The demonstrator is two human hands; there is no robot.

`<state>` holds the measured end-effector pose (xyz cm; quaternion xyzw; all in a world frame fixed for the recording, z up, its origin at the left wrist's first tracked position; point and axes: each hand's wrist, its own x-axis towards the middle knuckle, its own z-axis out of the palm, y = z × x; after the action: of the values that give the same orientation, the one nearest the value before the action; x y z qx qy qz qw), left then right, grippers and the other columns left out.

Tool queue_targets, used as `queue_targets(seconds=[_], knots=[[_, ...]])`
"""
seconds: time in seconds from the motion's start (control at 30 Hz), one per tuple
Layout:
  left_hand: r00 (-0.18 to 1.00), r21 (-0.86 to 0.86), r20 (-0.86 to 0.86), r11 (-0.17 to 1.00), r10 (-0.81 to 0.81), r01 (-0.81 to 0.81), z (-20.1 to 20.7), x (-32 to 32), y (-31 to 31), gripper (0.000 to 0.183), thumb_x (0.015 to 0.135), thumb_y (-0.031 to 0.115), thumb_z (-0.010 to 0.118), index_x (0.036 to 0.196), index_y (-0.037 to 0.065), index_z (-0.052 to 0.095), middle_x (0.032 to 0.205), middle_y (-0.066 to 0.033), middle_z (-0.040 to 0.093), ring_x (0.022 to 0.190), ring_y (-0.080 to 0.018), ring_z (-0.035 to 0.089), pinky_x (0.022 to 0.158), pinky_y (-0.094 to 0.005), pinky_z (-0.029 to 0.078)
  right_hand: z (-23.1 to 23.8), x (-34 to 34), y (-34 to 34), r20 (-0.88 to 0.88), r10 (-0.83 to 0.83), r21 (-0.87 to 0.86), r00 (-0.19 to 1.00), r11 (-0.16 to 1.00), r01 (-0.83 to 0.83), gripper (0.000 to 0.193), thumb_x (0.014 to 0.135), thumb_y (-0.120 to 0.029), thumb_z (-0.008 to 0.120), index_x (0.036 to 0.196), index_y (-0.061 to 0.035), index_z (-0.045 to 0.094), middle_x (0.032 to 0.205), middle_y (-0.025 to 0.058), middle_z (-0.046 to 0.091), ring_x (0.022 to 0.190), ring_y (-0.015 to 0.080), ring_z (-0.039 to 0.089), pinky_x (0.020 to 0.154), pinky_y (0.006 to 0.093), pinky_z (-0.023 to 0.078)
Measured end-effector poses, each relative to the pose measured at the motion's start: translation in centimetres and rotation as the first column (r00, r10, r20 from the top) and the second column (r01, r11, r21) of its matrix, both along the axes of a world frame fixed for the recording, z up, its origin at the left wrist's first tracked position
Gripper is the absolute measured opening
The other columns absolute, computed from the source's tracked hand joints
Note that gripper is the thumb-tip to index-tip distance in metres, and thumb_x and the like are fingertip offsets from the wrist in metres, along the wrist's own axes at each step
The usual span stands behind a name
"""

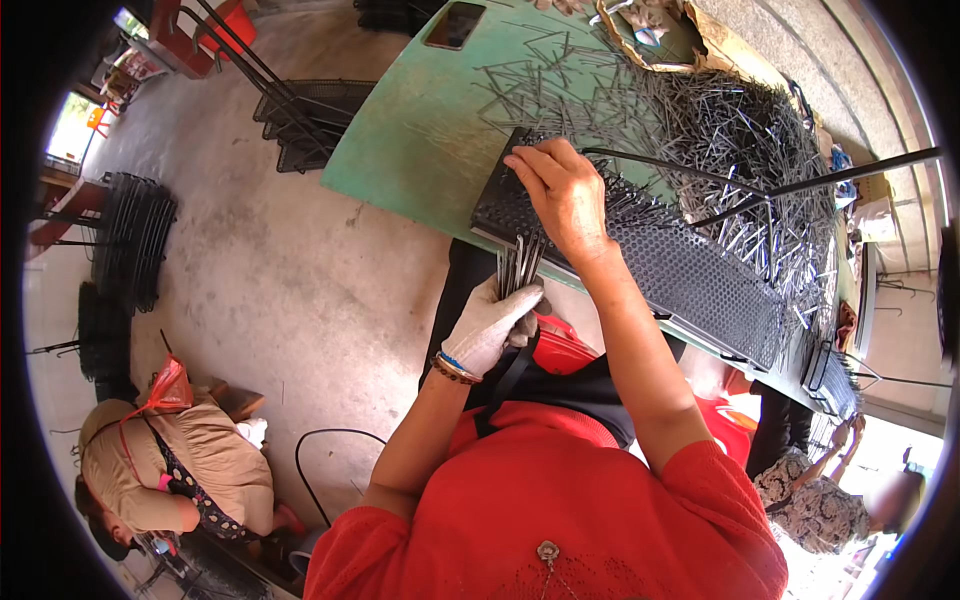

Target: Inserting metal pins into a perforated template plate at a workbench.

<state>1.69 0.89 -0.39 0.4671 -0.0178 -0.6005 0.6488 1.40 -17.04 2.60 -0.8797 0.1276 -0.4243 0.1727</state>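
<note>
My left hand [488,328], in a pale glove, is closed around a bundle of thin dark metal strips [519,262] standing upright. Just beyond it, a long black perforated metal panel [705,285] lies along the near edge of the green table [400,150]. Many short strips stick up from its far side. Bare and pinched closed, my right hand [562,195] is over the panel's left end; whatever its fingertips hold is too small or hidden to make out.
Loose strips form a big heap [750,160] at the table's right, by torn brown paper [740,45]. Black rods [840,177] cross above it. A phone [455,25] lies at the far left corner. Stacked black racks [315,115] stand left. Co-workers are at lower left [200,470] and right [815,500].
</note>
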Motion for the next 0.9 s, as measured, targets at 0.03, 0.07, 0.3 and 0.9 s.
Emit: queue_targets(seconds=[0.03, 0.07, 0.3, 0.9], knots=[[1.0, 0.001, 0.0, 1.0, 0.002, -0.002, 0.0, 0.0, 0.0, 0.016, 0.094, 0.019, 0.065, 0.101, 0.007, 0.057, 0.08, -0.0048, 0.066, 0.054, -0.0043, 0.053, 0.043, -0.0175, 0.037, 0.1, 0.0, 0.2, -0.019, -0.006, -0.014, 1.0, 1.0, 0.006, 0.011, 0.082, -0.015, 0.073, 0.086, -0.005, 0.07, 0.082, 0.0073, 0.062, 0.068, 0.0286, 0.062, 0.064, 0.0378, 0.05], [1.0, 0.003, 0.006, 1.0, 0.002, -0.002, -0.1, -0.1, 0.1, 0.016, 0.094, 0.019, 0.065, 0.101, 0.007, 0.057, 0.08, -0.0046, 0.065, 0.054, -0.0042, 0.052, 0.043, -0.0175, 0.036, 0.1, -0.1, 0.3, -0.018, -0.005, -0.014, 1.0, 1.0, 0.005, 0.011, 0.082, -0.015, 0.073, 0.086, -0.005, 0.07, 0.082, 0.0073, 0.062, 0.068, 0.0286, 0.062, 0.064, 0.0378, 0.05], [1.0, 0.0, 0.028, 1.0, 0.006, -0.006, 0.0, -0.1, 0.0, 0.016, 0.093, 0.018, 0.065, 0.101, 0.007, 0.056, 0.079, -0.0044, 0.065, 0.054, -0.0046, 0.053, 0.043, -0.0175, 0.037, -0.1, -0.5, 0.6, -0.058, -0.066, -0.029, 0.996, 0.997, 0.065, 0.013, 0.083, -0.014, 0.074, 0.091, -0.0043, 0.072, 0.086, 0.0081, 0.063, 0.071, 0.0284, 0.064, 0.065, 0.0378, 0.052], [1.0, -0.025, -0.004, 1.0, 0.012, -0.012, 0.1, -0.3, -0.2, 0.016, 0.095, 0.02, 0.063, 0.101, 0.008, 0.055, 0.081, -0.0046, 0.066, 0.055, -0.0046, 0.053, 0.046, -0.0197, 0.042, 1.0, -0.8, 0.8, -0.282, 0.012, 0.087, 0.959, 0.996, 0.013, 0.014, 0.084, -0.014, 0.071, 0.093, -0.0024, 0.071, 0.084, 0.0117, 0.064, 0.071, 0.0323, 0.064, 0.063, 0.0397, 0.052]])
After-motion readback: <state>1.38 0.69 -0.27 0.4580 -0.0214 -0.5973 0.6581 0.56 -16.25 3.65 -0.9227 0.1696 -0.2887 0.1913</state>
